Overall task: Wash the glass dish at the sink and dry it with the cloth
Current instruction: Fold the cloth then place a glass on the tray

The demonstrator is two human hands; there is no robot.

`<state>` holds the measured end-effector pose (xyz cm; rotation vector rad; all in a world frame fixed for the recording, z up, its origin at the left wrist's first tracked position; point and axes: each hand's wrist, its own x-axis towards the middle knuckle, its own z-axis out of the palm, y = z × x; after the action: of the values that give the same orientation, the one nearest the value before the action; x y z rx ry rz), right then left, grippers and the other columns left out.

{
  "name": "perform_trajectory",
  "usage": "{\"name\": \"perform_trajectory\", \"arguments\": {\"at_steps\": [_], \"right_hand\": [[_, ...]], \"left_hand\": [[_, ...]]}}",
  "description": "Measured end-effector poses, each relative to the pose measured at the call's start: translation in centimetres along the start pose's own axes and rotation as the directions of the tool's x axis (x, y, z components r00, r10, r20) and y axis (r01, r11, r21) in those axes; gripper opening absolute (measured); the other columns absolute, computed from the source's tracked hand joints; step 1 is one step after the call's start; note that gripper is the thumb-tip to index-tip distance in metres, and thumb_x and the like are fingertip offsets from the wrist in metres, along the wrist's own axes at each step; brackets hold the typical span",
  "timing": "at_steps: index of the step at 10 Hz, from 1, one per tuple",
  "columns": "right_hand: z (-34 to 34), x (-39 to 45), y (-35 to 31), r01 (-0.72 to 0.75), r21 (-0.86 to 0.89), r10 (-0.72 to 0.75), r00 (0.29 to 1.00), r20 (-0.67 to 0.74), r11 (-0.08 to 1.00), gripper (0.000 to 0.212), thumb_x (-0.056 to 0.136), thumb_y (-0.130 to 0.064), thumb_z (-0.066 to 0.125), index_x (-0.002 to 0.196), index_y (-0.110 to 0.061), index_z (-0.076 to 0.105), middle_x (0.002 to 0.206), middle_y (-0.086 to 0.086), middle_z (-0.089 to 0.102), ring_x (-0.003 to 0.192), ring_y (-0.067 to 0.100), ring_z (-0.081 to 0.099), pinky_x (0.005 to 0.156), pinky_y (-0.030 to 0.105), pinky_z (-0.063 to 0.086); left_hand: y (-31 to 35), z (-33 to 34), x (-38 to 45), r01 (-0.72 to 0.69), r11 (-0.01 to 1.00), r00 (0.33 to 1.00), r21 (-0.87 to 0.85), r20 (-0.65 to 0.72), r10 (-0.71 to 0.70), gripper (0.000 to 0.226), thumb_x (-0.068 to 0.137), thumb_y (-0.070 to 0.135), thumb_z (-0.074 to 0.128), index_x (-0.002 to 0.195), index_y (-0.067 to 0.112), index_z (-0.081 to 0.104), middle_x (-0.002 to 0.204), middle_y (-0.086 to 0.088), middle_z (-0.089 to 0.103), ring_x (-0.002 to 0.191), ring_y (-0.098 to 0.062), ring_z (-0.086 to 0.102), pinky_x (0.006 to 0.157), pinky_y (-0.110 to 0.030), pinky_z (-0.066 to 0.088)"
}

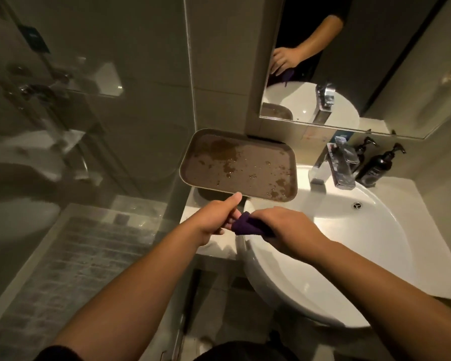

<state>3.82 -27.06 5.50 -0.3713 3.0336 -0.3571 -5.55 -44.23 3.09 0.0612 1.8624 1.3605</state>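
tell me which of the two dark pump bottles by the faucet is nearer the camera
The larger pump bottle, right of the faucet, stands nearer. The other pump bottle sits behind it, closer to the mirror, and only its pump and neck show.

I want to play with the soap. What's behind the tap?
Two dark pump bottles stand behind the tap against the wall. The tap hides part of the nearer one.

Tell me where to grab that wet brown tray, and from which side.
Take the tray by its near long rim, coming from the person's side. That raised edge juts past the counter above the sink, just beyond the left hand. The far edge sits against the wall.
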Motion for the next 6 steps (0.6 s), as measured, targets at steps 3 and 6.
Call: {"name": "perform_trajectory", "arguments": {"at_steps": [3, 6], "right_hand": [[-0.2, -8.2, 1.6, -0.039, 0.023, 0.043, 0.971, -0.236, 0.999, 0.030, 0.092, -0.046, 0.052, 0.106, -0.021, 0.064, 0.104, 0.001, 0.067, 0.092, 0.017, 0.062, 0.077, 0.037, 0.056], [0.9, -17.3, 5.9, -0.114, 0.018, 0.115, 0.954, -0.278, 0.993, 0.044, 0.075, -0.019, 0.078, 0.114, -0.018, 0.057, 0.122, 0.008, 0.057, 0.106, 0.028, 0.059, 0.074, 0.036, 0.058]], "left_hand": [[0.9, 6.7, -0.6, 0.035, 0.997, 0.973, 0.062, 0.224, -0.049, 0.025, 0.085, 0.038, 0.068, 0.092, 0.015, 0.072, 0.089, -0.006, 0.070, 0.089, -0.021, 0.057, 0.080, -0.035, 0.043], [2.6, 15.7, -3.7, -0.398, 0.880, 0.917, 0.260, 0.071, 0.393, 0.011, 0.096, 0.026, 0.059, 0.096, 0.023, 0.070, 0.093, 0.002, 0.072, 0.092, -0.019, 0.066, 0.085, -0.037, 0.054]]}}
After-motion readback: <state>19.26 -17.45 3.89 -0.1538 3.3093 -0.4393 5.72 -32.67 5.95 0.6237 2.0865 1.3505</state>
